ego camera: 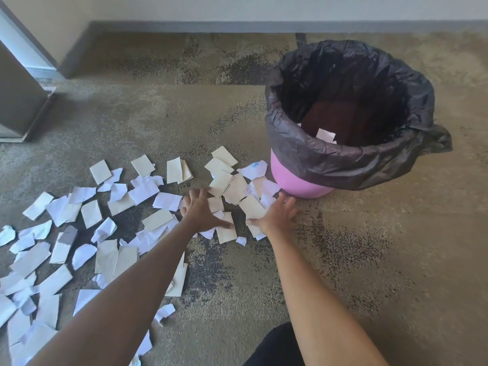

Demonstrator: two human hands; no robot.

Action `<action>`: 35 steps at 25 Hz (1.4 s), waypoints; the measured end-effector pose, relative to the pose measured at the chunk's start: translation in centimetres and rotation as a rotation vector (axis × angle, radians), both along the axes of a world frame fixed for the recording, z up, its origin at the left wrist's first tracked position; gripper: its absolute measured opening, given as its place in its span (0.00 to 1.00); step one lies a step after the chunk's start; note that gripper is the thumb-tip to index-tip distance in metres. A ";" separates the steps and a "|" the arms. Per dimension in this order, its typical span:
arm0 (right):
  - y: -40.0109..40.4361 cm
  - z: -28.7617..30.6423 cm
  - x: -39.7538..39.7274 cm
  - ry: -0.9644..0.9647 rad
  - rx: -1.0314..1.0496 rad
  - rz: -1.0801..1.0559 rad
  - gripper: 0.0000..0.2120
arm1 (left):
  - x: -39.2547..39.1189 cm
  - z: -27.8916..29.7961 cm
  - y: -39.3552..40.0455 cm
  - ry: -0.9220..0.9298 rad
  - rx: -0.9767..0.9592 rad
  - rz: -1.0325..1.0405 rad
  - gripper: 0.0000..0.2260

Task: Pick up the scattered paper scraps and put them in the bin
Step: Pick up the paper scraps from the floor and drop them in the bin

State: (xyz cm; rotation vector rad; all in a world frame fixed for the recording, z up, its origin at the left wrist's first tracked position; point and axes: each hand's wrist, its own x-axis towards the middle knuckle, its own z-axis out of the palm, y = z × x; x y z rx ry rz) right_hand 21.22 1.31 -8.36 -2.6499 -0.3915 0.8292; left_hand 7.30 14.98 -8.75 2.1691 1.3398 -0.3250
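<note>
Paper scraps lie scattered on the carpet, the nearest heap just left of the pink bin, with a few pieces already inside. Both grips are open: left hand and right hand are spread flat on either side of that heap. Best to sweep the palms together, bunch the scraps firmly, then lift them over the black liner.

One head-worn camera looks forward and steeply down at the floor. The wall crosses the top edge; both forearms enter from the bottom
</note>
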 end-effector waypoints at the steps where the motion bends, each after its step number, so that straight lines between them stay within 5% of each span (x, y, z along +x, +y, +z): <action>1: 0.3 -0.2 -0.4 0.010 0.023 -0.021 0.51 | 0.3 0.1 -0.2 0.042 -0.005 -0.054 0.57; 9: 0.8 -0.6 -2.2 0.023 0.150 0.013 0.31 | 0.8 -1.1 -0.6 0.069 -0.027 -0.072 0.57; 17: -1.8 -0.4 -2.2 0.141 0.366 0.144 0.10 | -0.1 -1.1 -2.4 -0.019 -0.111 0.010 0.37; 22: -5.3 1.7 -3.1 0.148 0.529 0.136 0.16 | -0.3 -0.2 -3.9 -0.022 -0.064 0.026 0.31; 25: -5.7 4.3 -2.9 0.095 0.656 0.165 0.11 | -0.2 0.7 -4.4 -0.032 -0.055 0.009 0.31; 31: -3.6 13.1 -1.6 -0.155 0.795 0.504 0.09 | -0.9 1.9 -6.5 -0.136 -0.169 0.205 0.22; 35: -2.6 20.4 0.1 -0.222 1.127 0.288 0.07 | -0.8 5.9 -7.3 -0.348 -0.226 0.345 0.11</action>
